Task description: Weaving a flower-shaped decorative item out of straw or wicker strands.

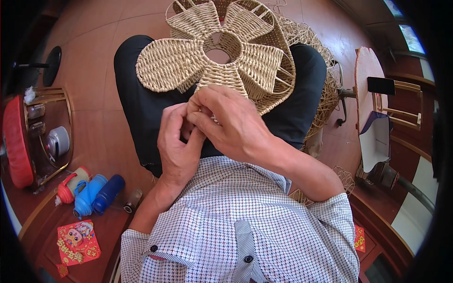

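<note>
A flower-shaped woven straw piece (170, 63) lies across my lap, its petals spread around a round hole. On its right, bare frame rods (284, 78) show at a petal's open side, above a woven outer rim. My right hand (231, 120) is closed over the end of the nearest petal (222, 78), thumb and fingers pinched together. Just left of it and touching it, my left hand (179, 139) is also closed, fingers curled toward the same spot. A little pale straw shows between the hands; what the fingertips pinch is hidden.
A tangled heap of straw cord (325, 94) lies on the floor at right. Left stand a gold-framed stool with a red seat (18, 141) and several bottles (106, 193). At far right is a round-topped stand (365, 70) with a phone (381, 86) and an open box (375, 146).
</note>
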